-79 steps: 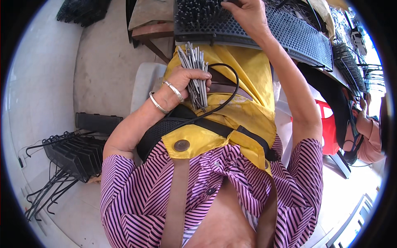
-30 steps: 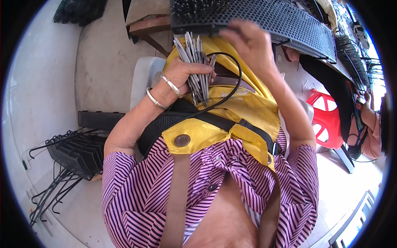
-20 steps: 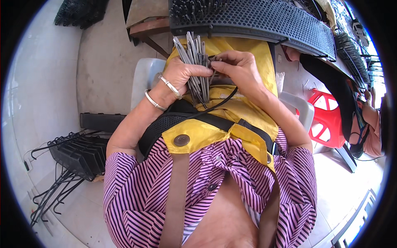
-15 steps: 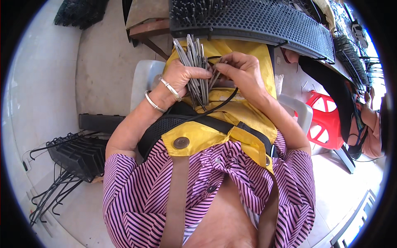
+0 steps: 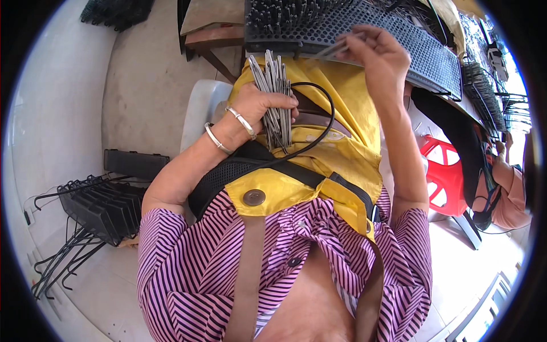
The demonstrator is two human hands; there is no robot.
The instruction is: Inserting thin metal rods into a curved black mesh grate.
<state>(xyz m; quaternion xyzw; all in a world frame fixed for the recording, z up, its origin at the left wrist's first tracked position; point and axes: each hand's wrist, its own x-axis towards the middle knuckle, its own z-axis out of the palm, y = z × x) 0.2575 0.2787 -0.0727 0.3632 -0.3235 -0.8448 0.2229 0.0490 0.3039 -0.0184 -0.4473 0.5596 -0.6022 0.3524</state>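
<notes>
Head view: left fingers point(image 5: 283, 101) clasp silvery-grey rods point(image 5: 270, 77) (slim, uneven-topped) while right fingers point(image 5: 364, 52) pinch blurred rods point(image 5: 331, 50).

Could pass between the left hand point(image 5: 256, 104) and the right hand point(image 5: 380, 56), over the yellow apron point(image 5: 358, 117), but met a looped black cord point(image 5: 332, 111) there. Was hindered beyond the left hand by splayed metal rods point(image 5: 269, 74), and left of the right hand by thin rods point(image 5: 331, 50). Had room along the right of the perforated panel point(image 5: 430, 62), but met upright rods point(image 5: 285, 16) at its left.
</notes>
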